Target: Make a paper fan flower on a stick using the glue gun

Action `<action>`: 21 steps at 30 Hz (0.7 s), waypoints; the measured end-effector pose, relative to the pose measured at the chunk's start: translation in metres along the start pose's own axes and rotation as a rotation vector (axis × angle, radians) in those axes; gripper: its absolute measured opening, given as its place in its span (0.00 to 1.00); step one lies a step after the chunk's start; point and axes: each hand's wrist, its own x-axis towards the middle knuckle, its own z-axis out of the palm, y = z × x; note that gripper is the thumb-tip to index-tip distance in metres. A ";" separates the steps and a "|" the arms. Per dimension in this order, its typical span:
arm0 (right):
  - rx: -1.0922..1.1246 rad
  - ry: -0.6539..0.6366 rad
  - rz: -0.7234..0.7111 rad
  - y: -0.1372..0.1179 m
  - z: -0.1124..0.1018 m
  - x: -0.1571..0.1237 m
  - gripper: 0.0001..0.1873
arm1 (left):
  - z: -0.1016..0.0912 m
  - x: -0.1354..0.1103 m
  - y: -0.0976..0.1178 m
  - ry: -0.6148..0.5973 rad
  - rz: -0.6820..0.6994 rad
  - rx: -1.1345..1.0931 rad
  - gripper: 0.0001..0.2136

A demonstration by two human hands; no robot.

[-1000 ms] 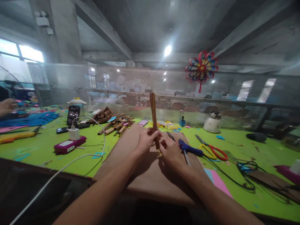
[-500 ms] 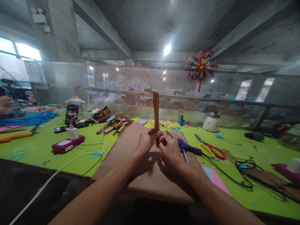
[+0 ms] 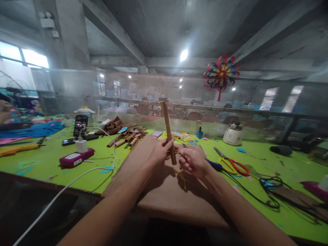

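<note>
My left hand is closed around the lower part of a thin brown rolled tube, which stands nearly upright and tilts to the left at its top. A yellow string runs along the tube, and its loose ends hang below onto the brown board. Just right of the tube, my right hand is curled shut, with a short stretch of the string leading into its fingers; the grip itself is mostly hidden. Behind that hand lies a blue glue gun, largely covered.
Scissors with red and yellow handles lie to the right, near a black cable. Several brown rolls are piled back left. A purple power strip with a white cable sits left. Another person's hand shows at far left.
The tube has tipped to the left at its top. My right hand has moved off it to the right and curled up, over the glue gun. The string ends now hang in view.
</note>
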 end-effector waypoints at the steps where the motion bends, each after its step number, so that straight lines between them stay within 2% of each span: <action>1: 0.016 -0.021 0.042 -0.001 0.000 0.000 0.11 | -0.002 0.001 -0.001 -0.018 -0.006 -0.010 0.13; 3: 0.026 -0.027 0.103 -0.002 0.000 -0.001 0.13 | -0.006 0.005 -0.005 -0.051 -0.017 -0.046 0.13; 4: -0.022 0.012 0.081 -0.002 0.001 0.000 0.14 | -0.007 0.007 -0.007 -0.055 -0.028 -0.068 0.13; 8: -0.321 0.162 -0.141 0.003 0.001 0.004 0.13 | -0.012 0.014 -0.015 -0.025 -0.095 -0.165 0.12; 10: -0.470 0.193 -0.261 0.008 0.001 0.006 0.13 | -0.013 0.016 -0.019 -0.028 -0.118 -0.227 0.10; 13: -0.684 0.243 -0.364 0.015 0.003 0.006 0.13 | -0.012 0.018 -0.022 -0.021 -0.147 -0.283 0.09; 16: -0.799 0.254 -0.391 0.019 0.008 0.003 0.11 | -0.009 0.015 -0.020 0.046 -0.154 -0.268 0.10; 21: -0.814 0.248 -0.402 0.017 0.013 -0.004 0.09 | -0.004 0.007 -0.011 0.100 -0.137 -0.167 0.13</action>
